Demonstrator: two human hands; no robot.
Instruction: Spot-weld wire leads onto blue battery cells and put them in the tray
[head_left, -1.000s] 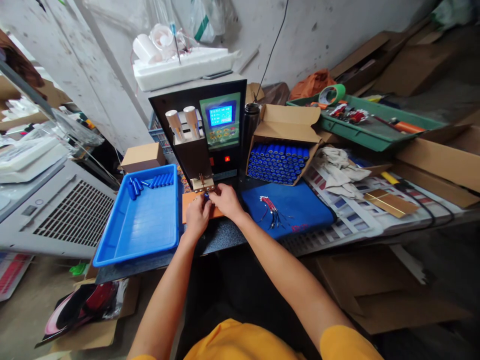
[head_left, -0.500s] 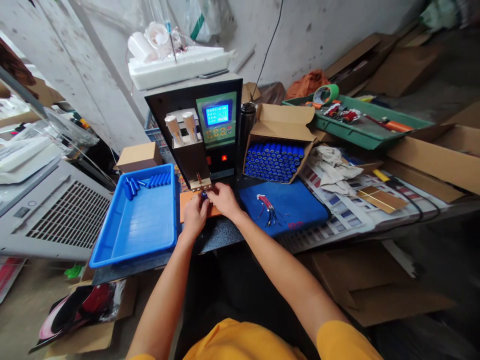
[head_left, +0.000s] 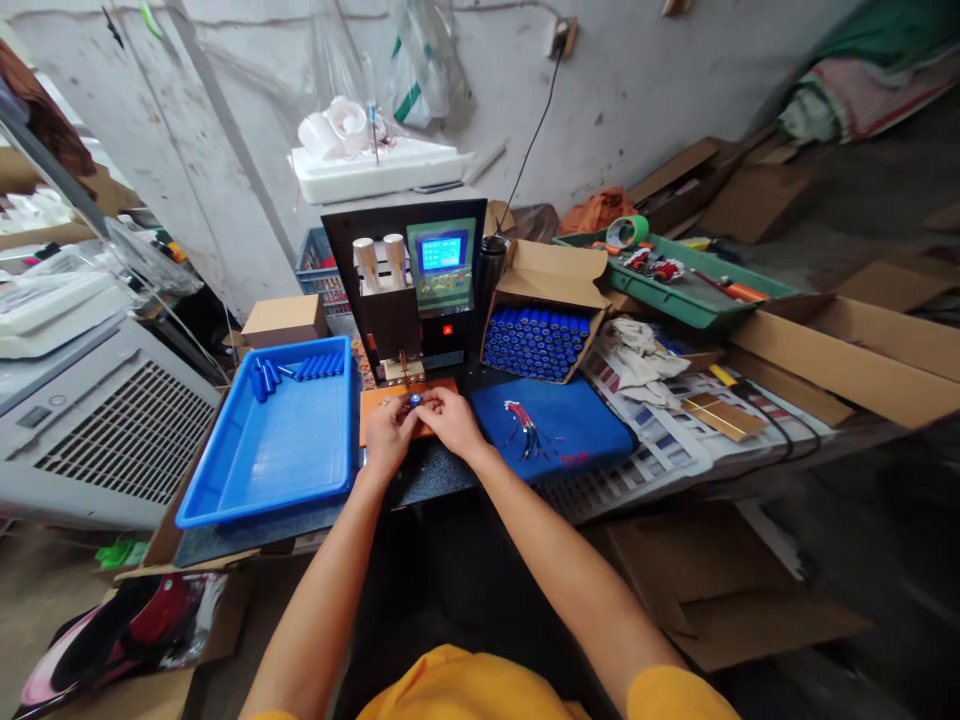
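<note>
Between the fingertips of my left hand (head_left: pixel 388 432) and my right hand (head_left: pixel 448 420) is a blue cylindrical battery cell (head_left: pixel 415 399), its round end facing up toward me. Both hands are closed on it, over the orange board (head_left: pixel 442 388). Just behind the cell stand the thin copper electrodes (head_left: pixel 405 366) of a black spot welder (head_left: pixel 448 358) with a lit blue screen (head_left: pixel 441 254). Any lead or strip held with the cell is too small to make out.
Left of my hands, a blue tray (head_left: pixel 262 470) holds several blue cells (head_left: pixel 319 365). A carton (head_left: pixel 555 262) packed with cells stands right of the welder. Red and black wire leads (head_left: pixel 521 425) lie on a blue pad (head_left: pixel 592 410). Further right is a green tray (head_left: pixel 675 305).
My hands have drawn the cell slightly back from the electrodes, and its end now shows more clearly. The camera view has also shifted, with more wall visible above.
</note>
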